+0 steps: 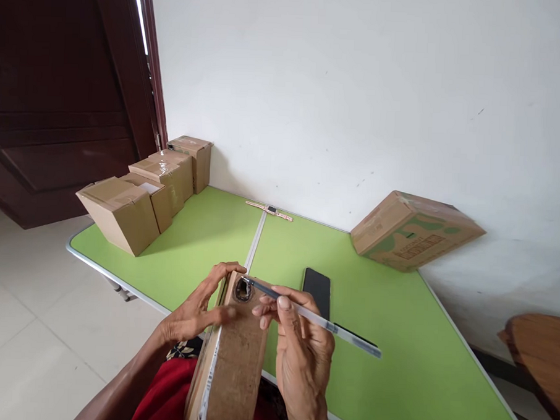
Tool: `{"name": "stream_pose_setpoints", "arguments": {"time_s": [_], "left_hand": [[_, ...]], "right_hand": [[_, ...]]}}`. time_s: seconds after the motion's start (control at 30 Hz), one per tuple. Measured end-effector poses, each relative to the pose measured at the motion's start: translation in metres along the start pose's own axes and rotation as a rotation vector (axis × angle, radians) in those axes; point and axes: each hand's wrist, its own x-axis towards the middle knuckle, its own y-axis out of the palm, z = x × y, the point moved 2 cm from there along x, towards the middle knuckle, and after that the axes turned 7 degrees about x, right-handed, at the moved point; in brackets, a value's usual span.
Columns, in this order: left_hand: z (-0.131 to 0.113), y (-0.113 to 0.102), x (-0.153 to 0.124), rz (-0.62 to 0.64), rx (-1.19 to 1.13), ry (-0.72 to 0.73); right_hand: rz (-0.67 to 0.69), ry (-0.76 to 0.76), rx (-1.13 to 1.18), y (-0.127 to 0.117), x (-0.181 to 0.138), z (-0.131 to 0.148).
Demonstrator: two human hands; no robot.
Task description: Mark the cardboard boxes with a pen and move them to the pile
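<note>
A brown cardboard box stands tilted in front of me at the table's near edge. Near its far end is a dark, rough-edged round mark or hole. My left hand is wrapped over the box's left side, with the fingers at its far edge and the thumb on the top face. In my right hand is a pen with a clear barrel, pinched between thumb and fingers. Its dark tip end reaches the rim of the round mark.
Several cardboard boxes stand in a row along the green table's left side. A pink-strapped watch lies by the wall, and a black phone lies beyond my right hand. Another box leans at the back right. A wooden stool is at right.
</note>
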Motion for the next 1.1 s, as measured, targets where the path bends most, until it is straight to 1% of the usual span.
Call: {"name": "stream_pose_setpoints", "arguments": {"time_s": [0.07, 0.2, 0.43, 0.63, 0.7, 0.8, 0.9, 0.97, 1.03, 1.1], "left_hand": [[0.003, 0.000, -0.004, 0.012, -0.008, 0.043], [0.006, 0.000, -0.007, -0.003, 0.017, 0.046], [0.006, 0.002, -0.005, -0.020, 0.022, 0.044], [0.006, 0.002, -0.006, -0.016, 0.047, 0.047], [0.007, 0.002, -0.008, -0.024, 0.055, 0.047], [0.008, 0.001, -0.009, -0.028, 0.054, 0.039], [0.010, 0.001, -0.008, -0.029, 0.048, 0.046], [0.013, 0.001, -0.007, -0.030, 0.041, 0.049], [0.016, 0.001, -0.008, -0.028, 0.028, 0.038], [0.020, 0.001, -0.010, -0.031, 0.011, 0.014]], "right_hand": [[0.009, -0.011, -0.007, 0.001, 0.001, -0.006], [0.020, -0.012, -0.026, 0.000, 0.004, -0.011], [0.104, -0.031, -0.181, 0.001, 0.005, -0.008], [0.187, -0.014, -0.235, -0.004, 0.005, -0.008], [0.187, 0.003, -0.251, -0.007, 0.006, -0.008], [0.115, 0.006, -0.264, -0.013, 0.009, -0.004], [0.049, -0.024, -0.300, -0.014, 0.025, 0.001], [0.036, -0.052, -0.321, -0.013, 0.046, 0.002], [0.013, -0.046, -0.469, -0.013, 0.075, -0.003], [-0.007, 0.031, -0.731, -0.018, 0.107, -0.015]]}}
